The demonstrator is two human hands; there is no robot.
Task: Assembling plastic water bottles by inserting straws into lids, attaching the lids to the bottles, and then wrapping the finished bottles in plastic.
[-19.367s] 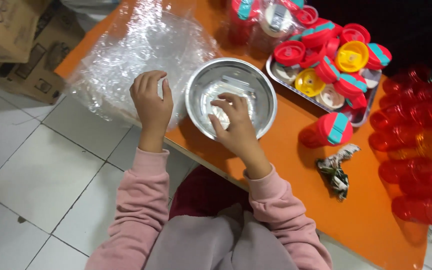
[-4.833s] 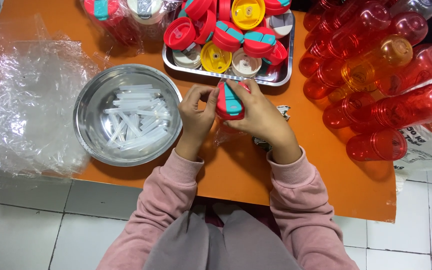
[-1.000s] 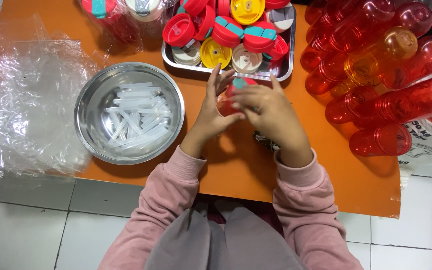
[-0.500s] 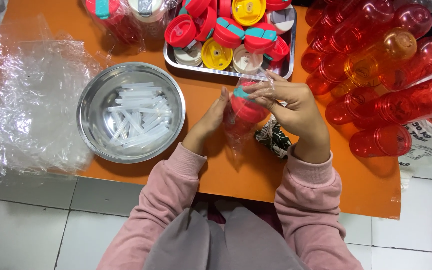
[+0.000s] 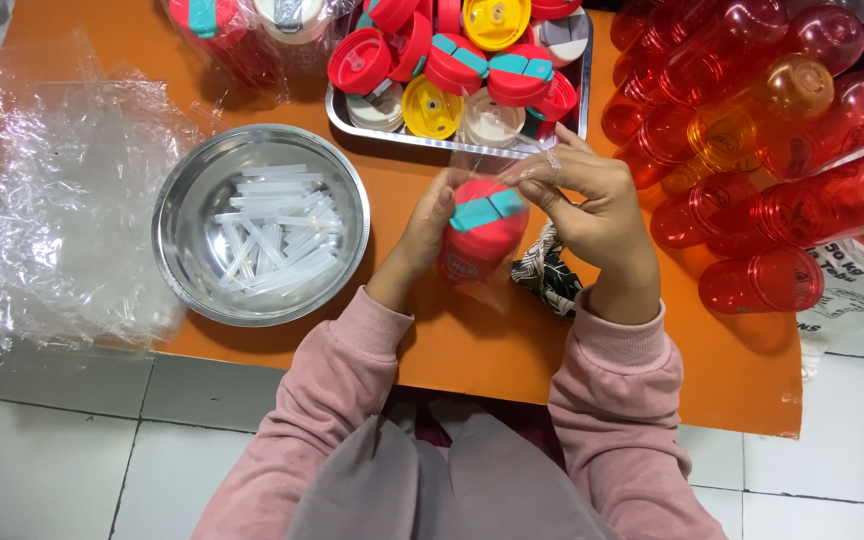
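Note:
A red bottle (image 5: 482, 232) with a red lid and teal flip clasp stands on the orange table (image 5: 692, 370), wrapped in a clear plastic bag. My left hand (image 5: 424, 228) holds the bottle's left side through the bag. My right hand (image 5: 584, 193) pinches the bag's open top edge just above and to the right of the lid. A small dark patterned cloth (image 5: 544, 275) lies under my right wrist.
A steel bowl (image 5: 184, 262) of clear plastic straws sits to the left. A metal tray (image 5: 582, 95) of red, yellow and white lids is at the back. Red and orange bottles (image 5: 772, 150) lie piled on the right. Crumpled clear plastic bags (image 5: 52, 200) cover the far left.
The bottle went from held between both hands to standing inside a clear bag; my right hand has risen to the bag's top edge.

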